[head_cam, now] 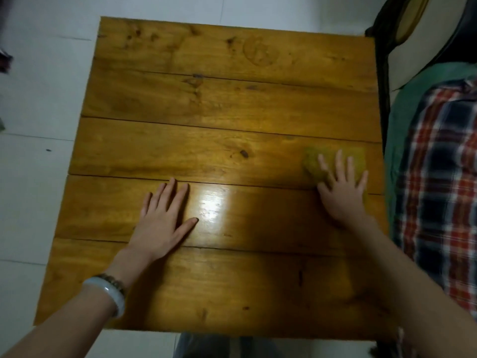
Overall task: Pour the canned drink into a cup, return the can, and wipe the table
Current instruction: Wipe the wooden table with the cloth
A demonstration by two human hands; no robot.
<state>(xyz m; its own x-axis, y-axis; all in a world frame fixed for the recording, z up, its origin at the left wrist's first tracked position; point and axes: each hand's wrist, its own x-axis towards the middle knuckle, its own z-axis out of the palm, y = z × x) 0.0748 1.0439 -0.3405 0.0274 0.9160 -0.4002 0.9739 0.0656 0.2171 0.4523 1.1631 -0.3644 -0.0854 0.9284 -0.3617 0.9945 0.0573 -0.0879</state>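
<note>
The right hand (340, 195) is showing blurred near the right edge of the wooden tabletop (219, 104), and the yellow-green pad (313, 164) under it is smeared as well, so it is hard to tell whether it is a folded cloth or a sponge. Much of the pad is lying hidden beneath the palm; only its far edge and left corner are peeking out beyond the fingertips, with a sliver showing at the right past the little finger. The right fingers (339, 164) are lying straight and spread apart, pressing flat on top of the pad rather than curling round it. The left hand (162, 223) is resting palm-down on the bare wood, well apart from the pad, its fingers (169, 195) lying straight and close together with the thumb angling out toward a bright glare patch. A pale bangle (111, 290) and a beaded bracelet (116, 280) are sitting on the left wrist. Both forearms are running out of view at the bottom. To the right, a plaid fabric (438, 177) over a green one (405, 120) is being cut off by the picture's edge.
</note>
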